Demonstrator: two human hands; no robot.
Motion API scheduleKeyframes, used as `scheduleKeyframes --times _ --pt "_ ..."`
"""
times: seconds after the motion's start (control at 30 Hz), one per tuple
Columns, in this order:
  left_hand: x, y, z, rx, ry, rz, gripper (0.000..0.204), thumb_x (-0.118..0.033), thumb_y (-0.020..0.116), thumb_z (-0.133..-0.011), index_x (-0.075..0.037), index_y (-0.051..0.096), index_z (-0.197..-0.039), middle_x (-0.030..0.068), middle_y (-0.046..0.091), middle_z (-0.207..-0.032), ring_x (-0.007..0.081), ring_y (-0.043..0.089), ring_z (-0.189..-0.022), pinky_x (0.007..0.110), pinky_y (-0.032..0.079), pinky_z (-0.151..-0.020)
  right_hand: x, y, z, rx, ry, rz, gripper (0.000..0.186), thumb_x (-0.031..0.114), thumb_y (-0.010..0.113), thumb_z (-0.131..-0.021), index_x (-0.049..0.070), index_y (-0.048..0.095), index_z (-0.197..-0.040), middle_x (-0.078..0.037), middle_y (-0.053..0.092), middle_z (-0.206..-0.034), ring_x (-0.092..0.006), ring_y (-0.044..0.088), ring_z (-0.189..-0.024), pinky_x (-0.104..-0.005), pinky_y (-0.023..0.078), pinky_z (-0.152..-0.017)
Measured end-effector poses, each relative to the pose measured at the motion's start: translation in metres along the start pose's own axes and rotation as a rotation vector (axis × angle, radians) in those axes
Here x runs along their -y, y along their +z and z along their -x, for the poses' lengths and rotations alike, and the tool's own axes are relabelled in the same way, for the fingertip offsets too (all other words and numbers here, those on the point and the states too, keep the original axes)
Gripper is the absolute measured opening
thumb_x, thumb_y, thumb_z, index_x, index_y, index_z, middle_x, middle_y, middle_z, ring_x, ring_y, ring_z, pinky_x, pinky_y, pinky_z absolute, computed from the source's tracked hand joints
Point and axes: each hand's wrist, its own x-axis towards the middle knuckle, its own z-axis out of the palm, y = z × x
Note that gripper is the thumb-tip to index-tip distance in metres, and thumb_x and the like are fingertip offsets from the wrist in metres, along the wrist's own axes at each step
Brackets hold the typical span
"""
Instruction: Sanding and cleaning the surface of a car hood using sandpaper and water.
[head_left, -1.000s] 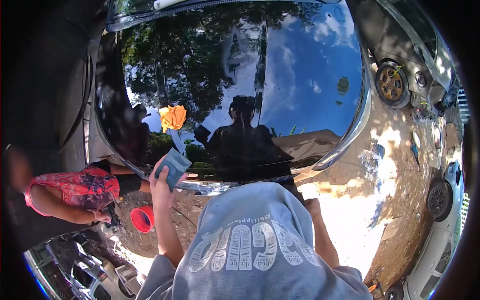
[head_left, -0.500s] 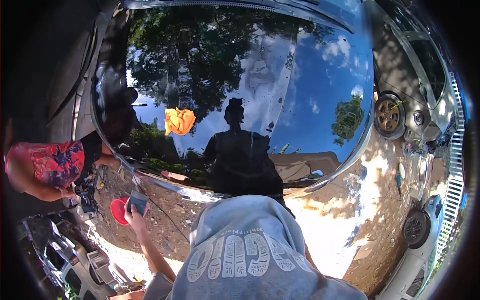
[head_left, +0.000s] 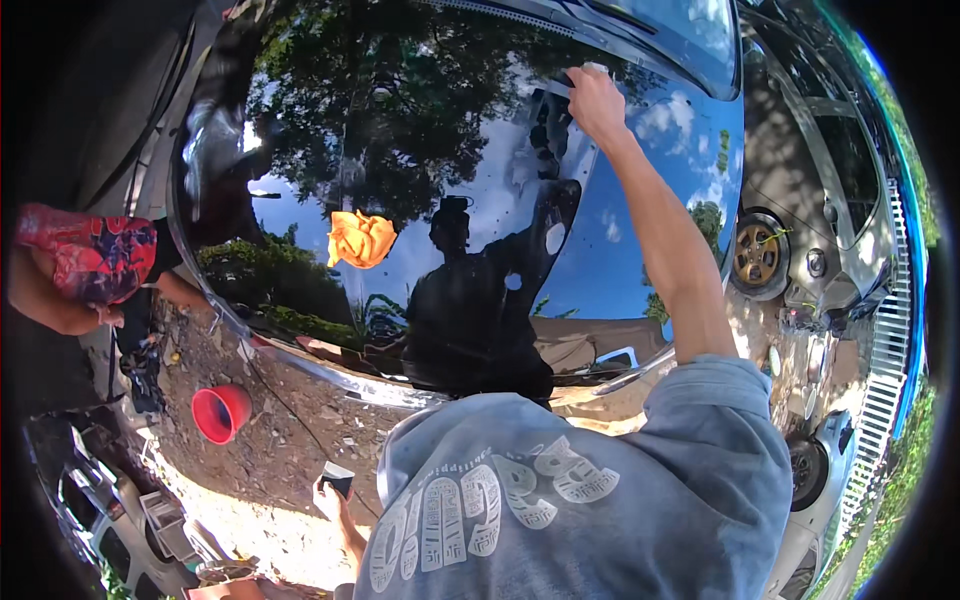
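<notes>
Left hand (head_left: pixel 328 502) closed on a dark block (head_left: pixel 341 482) above the ground (head_left: pixel 298 440), right hand (head_left: pixel 598 106) well apart, far up the hood (head_left: pixel 470 180), its grip unclear, orange cloth (head_left: pixel 360 240) crumpled on the hood

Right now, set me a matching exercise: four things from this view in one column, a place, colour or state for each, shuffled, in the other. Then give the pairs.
1. Cloth
2. Bucket
3. Left hand
4. Right hand

A. holding a dark pad
B. red, on the ground
C. at the hood's far end
D. orange, on the hood

Pairs: 1-D, 2-B, 3-A, 4-C
</notes>
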Motion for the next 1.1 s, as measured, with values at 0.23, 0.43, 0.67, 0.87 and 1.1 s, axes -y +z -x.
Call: scheduleKeyframes --times 0.23,0.43,0.67,0.87,1.1 --pt "0.056 -0.009 0.043 0.106 -0.315 -0.058 0.027 -0.014 0.050 -0.096 -0.005 0.058 -0.121 0.0138 0.061 -0.110 0.0276 0.065 -0.087 0.046 0.063 -0.060 0.001 0.030 0.022 -0.012 -0.275 0.233 0.018 0.007 0.063 -0.081 0.009 0.068 -0.098 -0.008 0.065 -0.093 -0.0289 0.063 -0.091 -0.0417 0.053 -0.078" --pt "0.026 0.044 0.014 0.171 -0.335 -0.045 0.027 -0.014 0.051 -0.096 -0.005 0.058 -0.120 0.0141 0.061 -0.110 0.0273 0.065 -0.086 0.045 0.063 -0.059 0.067 0.015 0.126 -0.084 -0.270 0.102 0.021 0.005 0.062 -0.076 0.008 0.067 -0.096 -0.006 0.061 -0.087 -0.0266 0.061 -0.088 -0.0404 0.052 -0.077" --pt "-0.070 0.055 -0.106 0.286 0.120 -0.039 0.029 -0.016 0.050 -0.094 -0.007 0.059 -0.120 0.0153 0.063 -0.105 0.0291 0.066 -0.084 0.044 0.063 -0.056 0.097 -0.030 0.256 -0.007 0.062 -0.427 0.025 0.007 0.071 -0.082 0.001 0.068 -0.106 -0.014 0.065 -0.091 -0.0311 0.064 -0.090 -0.0431 0.052 -0.077" --pt "-0.040 -0.006 -0.087 0.131 -0.015 -0.180 0.021 -0.017 0.049 -0.098 -0.009 0.059 -0.115 0.0137 0.063 -0.104 0.0289 0.067 -0.082 0.045 0.062 -0.058 0.056 -0.033 0.560 0.520 0.965 -0.163 0.024 0.025 0.072 -0.084 0.001 0.070 -0.086 -0.022 0.068 -0.080 -0.0406 0.067 -0.085 -0.0493 0.052 -0.074" --pt "-0.026 0.008 -0.018 0.434 -0.132 -0.257 0.024 -0.021 0.050 -0.100 -0.009 0.057 -0.120 0.0128 0.061 -0.110 0.0278 0.065 -0.089 0.046 0.061 -0.064 0.150 0.031 0.815 0.982 1.248 -0.645 0.046 0.043 0.062 -0.089 -0.001 0.073 -0.095 -0.018 0.073 -0.090 -0.0305 0.071 -0.086 -0.0420 0.056 -0.080"
